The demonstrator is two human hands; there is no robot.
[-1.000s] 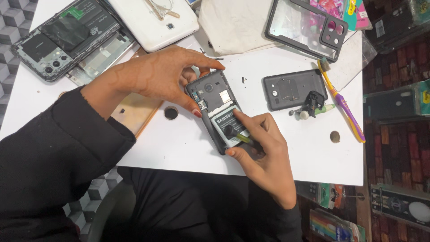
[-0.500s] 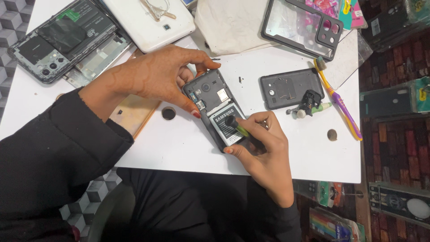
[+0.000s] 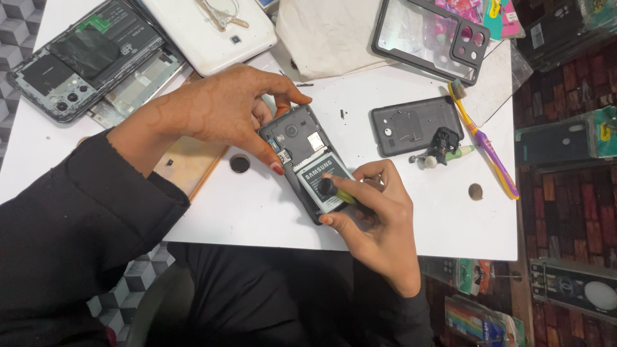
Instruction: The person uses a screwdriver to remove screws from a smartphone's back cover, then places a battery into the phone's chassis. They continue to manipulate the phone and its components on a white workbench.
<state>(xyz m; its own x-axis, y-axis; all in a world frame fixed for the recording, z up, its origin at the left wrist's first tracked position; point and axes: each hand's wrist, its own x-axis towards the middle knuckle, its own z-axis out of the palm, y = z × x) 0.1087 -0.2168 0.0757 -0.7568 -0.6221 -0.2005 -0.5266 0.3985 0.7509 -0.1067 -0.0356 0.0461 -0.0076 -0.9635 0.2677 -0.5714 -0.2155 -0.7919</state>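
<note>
Matte phone, glossy rectangular battery

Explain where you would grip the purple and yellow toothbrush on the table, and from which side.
Grip the toothbrush by the bare purple handle near its lower end, coming from the table's right edge. It lies flat; its bristle head sits close to the grey back cover, while the handle end lies clear.

Matt dark plastic phone, glossy grey battery, smooth white table.
</note>
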